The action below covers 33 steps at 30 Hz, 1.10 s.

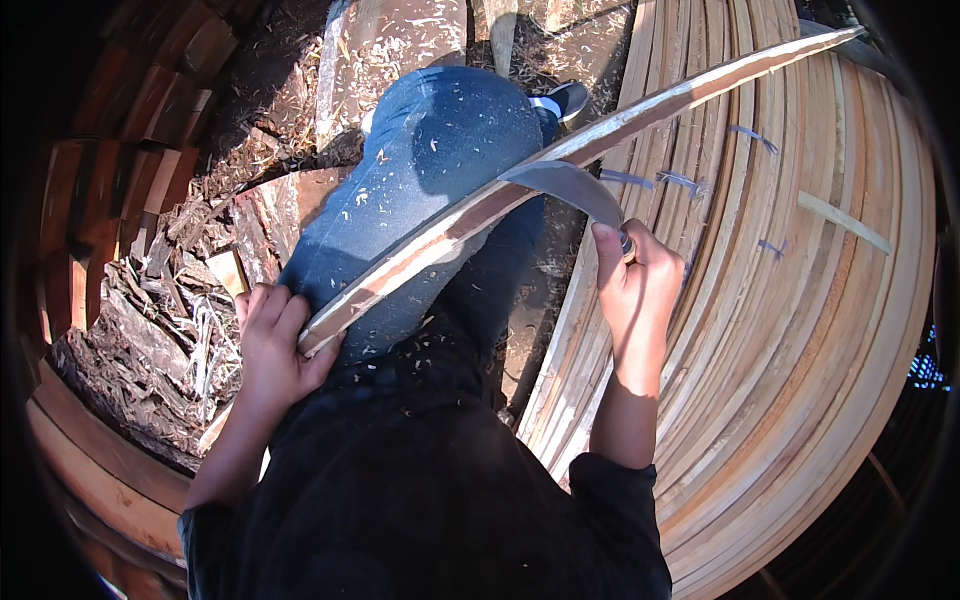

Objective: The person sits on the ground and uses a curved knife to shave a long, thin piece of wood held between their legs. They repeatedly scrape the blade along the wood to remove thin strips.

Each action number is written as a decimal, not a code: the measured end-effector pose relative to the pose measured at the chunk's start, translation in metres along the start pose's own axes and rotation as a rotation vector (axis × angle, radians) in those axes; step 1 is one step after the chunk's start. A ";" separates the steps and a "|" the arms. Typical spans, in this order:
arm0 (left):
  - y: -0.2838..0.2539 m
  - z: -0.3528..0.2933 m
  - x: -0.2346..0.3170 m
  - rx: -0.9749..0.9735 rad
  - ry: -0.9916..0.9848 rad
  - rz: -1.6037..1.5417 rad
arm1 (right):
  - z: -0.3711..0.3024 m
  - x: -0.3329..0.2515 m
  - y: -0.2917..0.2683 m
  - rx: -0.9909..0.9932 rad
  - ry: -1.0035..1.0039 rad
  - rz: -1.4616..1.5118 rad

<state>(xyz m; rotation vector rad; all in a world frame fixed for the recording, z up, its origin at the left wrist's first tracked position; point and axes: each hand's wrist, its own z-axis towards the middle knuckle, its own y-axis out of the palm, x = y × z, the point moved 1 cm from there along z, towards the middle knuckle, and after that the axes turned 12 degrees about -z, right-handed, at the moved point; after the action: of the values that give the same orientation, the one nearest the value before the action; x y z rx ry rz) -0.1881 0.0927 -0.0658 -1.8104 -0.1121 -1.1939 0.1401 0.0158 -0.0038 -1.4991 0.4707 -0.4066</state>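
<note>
A long, narrow wooden strip (440, 232) with patches of bark-brown and pale wood lies slantwise across my jeans-clad thigh, rising toward the far right. Its near end is gripped by my left hand (275, 340), fingers closed round it beside my hip. My right hand (640, 275) is closed on the handle of a curved knife (568, 188), most of the handle hidden in the fist. The broad grey blade reaches left from that hand, and its tip end meets the strip near the middle. Small shavings dot my jeans (440, 130).
To the right lies a large stack of long pale wooden strips (760, 330), with bits of purple tie (683, 183) and a short loose slat (843, 222) on top. Stacked brown wood pieces (120, 190) stand at the left. Bark scraps and shavings (150, 340) cover the ground.
</note>
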 end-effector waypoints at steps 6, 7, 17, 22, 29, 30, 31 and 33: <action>0.000 -0.004 0.002 -0.037 -0.001 0.069 | 0.013 0.011 -0.001 0.086 -0.042 -0.053; 0.002 -0.004 0.002 -0.037 -0.009 0.066 | 0.015 0.013 -0.001 0.092 -0.056 -0.069; 0.001 -0.012 -0.009 -0.029 -0.010 0.036 | 0.053 0.117 -0.006 0.312 0.499 0.147; 0.002 -0.003 -0.012 0.007 -0.022 -0.013 | 0.001 0.188 -0.051 0.419 0.680 0.137; 0.002 0.001 -0.006 -0.077 0.027 -0.021 | -0.003 0.022 -0.002 0.098 0.154 0.225; 0.001 0.001 -0.005 -0.074 0.029 -0.017 | 0.005 0.006 0.001 0.070 0.122 0.179; 0.002 0.001 -0.004 -0.072 0.033 -0.017 | 0.010 0.002 0.007 0.108 0.054 0.139; 0.002 0.002 -0.003 -0.078 0.023 -0.015 | 0.016 -0.001 0.003 0.041 0.071 0.108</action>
<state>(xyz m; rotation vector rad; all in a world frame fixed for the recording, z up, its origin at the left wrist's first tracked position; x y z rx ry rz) -0.1873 0.0946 -0.0696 -1.8653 -0.0671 -1.2447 0.1480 0.0299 -0.0066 -1.4162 0.5933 -0.3838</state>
